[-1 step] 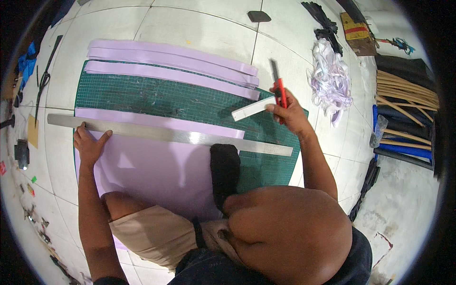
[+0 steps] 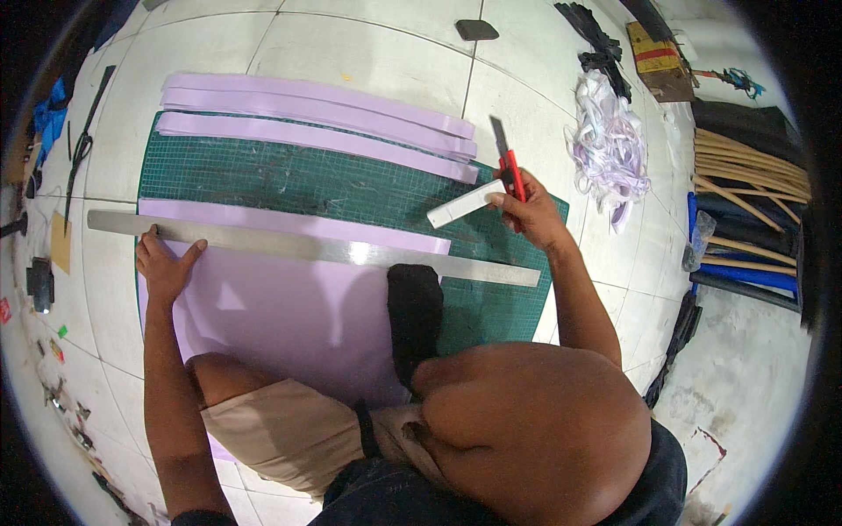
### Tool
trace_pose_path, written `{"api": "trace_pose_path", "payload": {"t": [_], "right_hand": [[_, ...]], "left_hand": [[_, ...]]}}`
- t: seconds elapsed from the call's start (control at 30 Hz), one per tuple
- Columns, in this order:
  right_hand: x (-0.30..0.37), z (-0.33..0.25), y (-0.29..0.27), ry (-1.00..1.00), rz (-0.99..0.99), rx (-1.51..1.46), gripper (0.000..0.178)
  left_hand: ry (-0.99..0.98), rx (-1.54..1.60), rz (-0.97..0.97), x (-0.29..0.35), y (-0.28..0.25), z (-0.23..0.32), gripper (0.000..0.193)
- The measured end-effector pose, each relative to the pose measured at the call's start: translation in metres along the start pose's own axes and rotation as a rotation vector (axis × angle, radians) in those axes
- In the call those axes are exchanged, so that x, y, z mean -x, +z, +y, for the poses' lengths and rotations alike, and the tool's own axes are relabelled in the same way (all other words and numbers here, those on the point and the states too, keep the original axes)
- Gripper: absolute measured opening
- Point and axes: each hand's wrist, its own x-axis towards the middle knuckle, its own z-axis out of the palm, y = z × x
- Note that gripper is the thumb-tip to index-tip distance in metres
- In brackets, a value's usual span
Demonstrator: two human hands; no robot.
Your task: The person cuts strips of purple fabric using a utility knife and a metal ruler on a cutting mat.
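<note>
A long metal ruler lies across a lilac sheet of material on a green cutting mat. My left hand presses on the ruler's left part, thumb and fingers spread. A foot in a black sock stands at the ruler's near edge, on the sheet. Above the mat's right side, my right hand is closed around a red utility knife, its blade out and pointing away. The same hand has a white rectangular bar between thumb and fingers. A narrow lilac strip shows beyond the ruler.
Several lilac strips lie along the mat's far edge. A heap of whitish ribbon-like scraps sits on the tiles at the right. Farther right are stacked rolls. Scissors lie at the left; a dark flat piece is at the far side.
My right hand has shifted slightly left with the knife and white bar, and the blade has tilted a little. My left hand and the ruler have not moved.
</note>
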Motion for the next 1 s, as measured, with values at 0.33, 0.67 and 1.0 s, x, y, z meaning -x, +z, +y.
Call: {"api": "trace_pose_path", "payload": {"t": [0.33, 0.67, 1.0], "right_hand": [[-0.006, 0.051, 0.018, -0.005, 0.069, 0.048, 0.037], [-0.021, 0.064, 0.029, -0.064, 0.034, 0.051, 0.042], [-0.024, 0.067, 0.034, -0.075, 0.049, 0.077, 0.039]], "left_hand": [[-0.12, 0.081, -0.171, -0.004, -0.013, 0.016, 0.115], [-0.146, 0.076, -0.208, -0.006, -0.016, 0.017, 0.115], [-0.103, 0.04, -0.181, -0.001, -0.02, 0.02, 0.113]]}}
